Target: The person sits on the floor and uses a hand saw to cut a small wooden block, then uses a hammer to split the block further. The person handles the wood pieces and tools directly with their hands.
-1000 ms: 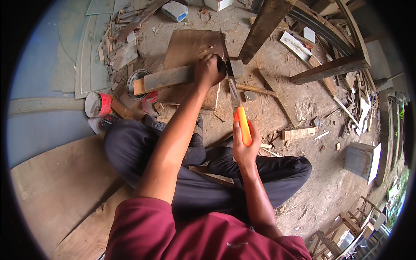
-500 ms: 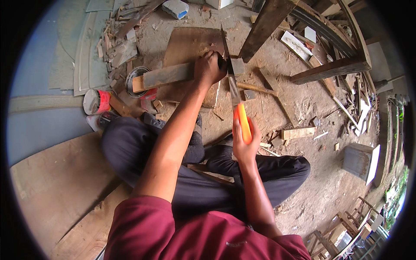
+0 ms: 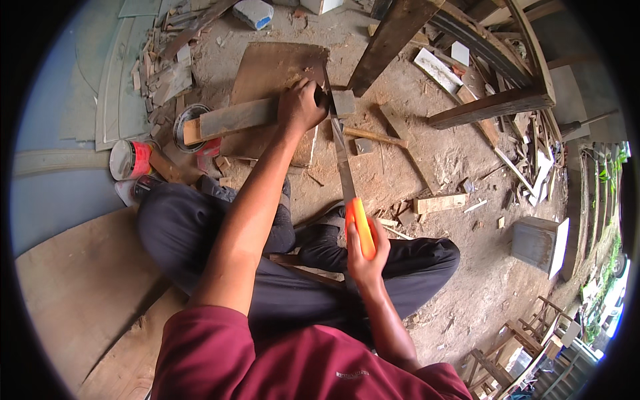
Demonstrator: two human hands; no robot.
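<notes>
Orange-handled steel handsaw (image 3: 345, 167) at mid-frame, clasped by the right grip (image 3: 370, 261), has been drawn back downward, suggesting a pull stroke across the grey wooden plank (image 3: 239, 119) at upper centre-left, held by the closed left grip (image 3: 301, 107).

The right hand (image 3: 369, 258) is now closer to the crossed legs (image 3: 300, 293), the saw (image 3: 343, 160) drawn back with it, and more blade (image 3: 338, 137) shows on the near side of the plank (image 3: 240, 117). The scattered wood (image 3: 440, 203) (red tins (image 3: 141, 159) too) sits farther left in view.
</notes>
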